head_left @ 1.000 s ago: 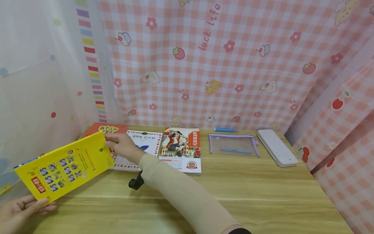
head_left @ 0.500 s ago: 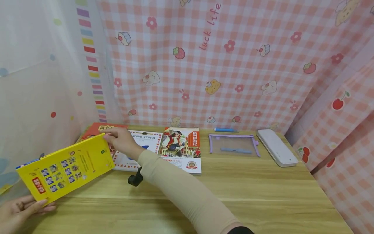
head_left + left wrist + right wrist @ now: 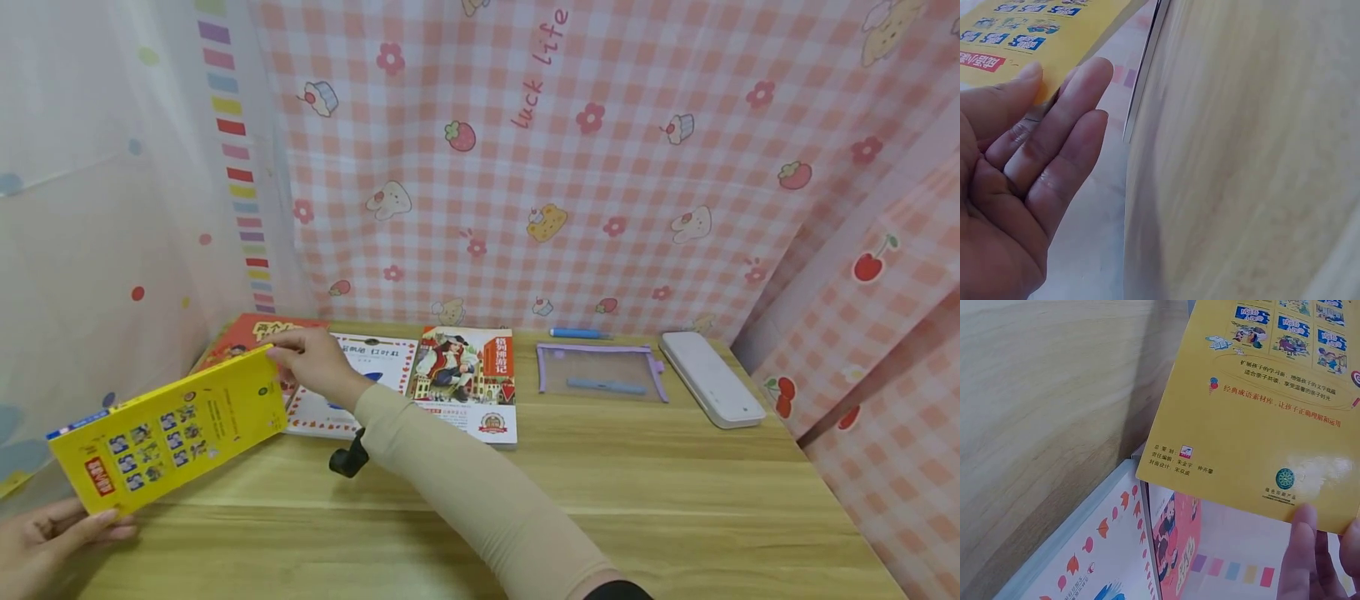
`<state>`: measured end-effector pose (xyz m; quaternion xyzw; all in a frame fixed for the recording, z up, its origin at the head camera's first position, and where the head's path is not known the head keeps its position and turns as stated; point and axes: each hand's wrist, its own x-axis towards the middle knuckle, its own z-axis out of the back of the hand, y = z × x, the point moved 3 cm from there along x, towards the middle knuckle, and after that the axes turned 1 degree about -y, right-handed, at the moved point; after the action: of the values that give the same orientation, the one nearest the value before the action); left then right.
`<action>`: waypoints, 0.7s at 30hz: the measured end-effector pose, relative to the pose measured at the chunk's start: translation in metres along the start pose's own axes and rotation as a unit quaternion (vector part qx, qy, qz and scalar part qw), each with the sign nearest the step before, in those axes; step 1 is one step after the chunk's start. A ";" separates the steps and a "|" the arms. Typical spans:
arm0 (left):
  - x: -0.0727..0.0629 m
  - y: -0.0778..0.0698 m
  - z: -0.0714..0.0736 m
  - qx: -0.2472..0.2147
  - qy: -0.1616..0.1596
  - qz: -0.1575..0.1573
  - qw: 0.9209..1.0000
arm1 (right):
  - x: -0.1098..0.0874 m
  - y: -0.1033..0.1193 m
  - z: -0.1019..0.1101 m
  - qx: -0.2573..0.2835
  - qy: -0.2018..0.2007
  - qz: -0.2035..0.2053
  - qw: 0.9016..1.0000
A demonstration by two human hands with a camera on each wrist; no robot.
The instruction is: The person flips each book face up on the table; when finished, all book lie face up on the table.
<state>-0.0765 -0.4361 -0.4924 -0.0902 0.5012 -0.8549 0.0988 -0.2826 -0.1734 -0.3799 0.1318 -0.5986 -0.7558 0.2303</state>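
A yellow book (image 3: 172,429) is held tilted above the left part of the table, its printed back cover facing me. My left hand (image 3: 63,537) pinches its lower left corner, thumb on the cover and fingers behind. At the upper right corner, my right hand (image 3: 318,362) pinches the edge; the right wrist view shows fingertips (image 3: 1302,528) at that edge. Behind the yellow book lies a red book (image 3: 288,325), partly covered. Beside it are a white book (image 3: 363,346) with a leaf border, partly under my right arm, and a book with a hatted figure (image 3: 465,367).
Toward the table's right lie a mesh pencil pouch (image 3: 600,367) with purple edging, a blue pen (image 3: 577,333) behind it, and a white case (image 3: 708,379). A checked curtain (image 3: 570,167) hangs along the back. Pale sheeting (image 3: 97,225) closes the left side.
The yellow book has shifted slightly right at its left end and turned a little, so more of its spine edge shows. My right hand has moved slightly left and up with it.
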 end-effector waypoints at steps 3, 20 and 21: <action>0.000 0.005 0.002 -0.027 -0.002 -0.016 1.000 | 0.000 0.000 0.000 0.016 0.007 -0.003 1.000; -0.007 0.003 0.015 -0.288 0.052 -0.104 0.951 | -0.001 -0.003 0.001 0.128 0.040 -0.012 0.991; -0.007 0.004 0.015 -0.295 0.055 -0.110 0.948 | -0.001 -0.003 0.001 0.132 0.041 -0.013 0.990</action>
<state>-0.0653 -0.4483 -0.4888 -0.1226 0.7226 -0.6781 -0.0546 -0.2822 -0.1715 -0.3825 0.1994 -0.6814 -0.6671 0.2257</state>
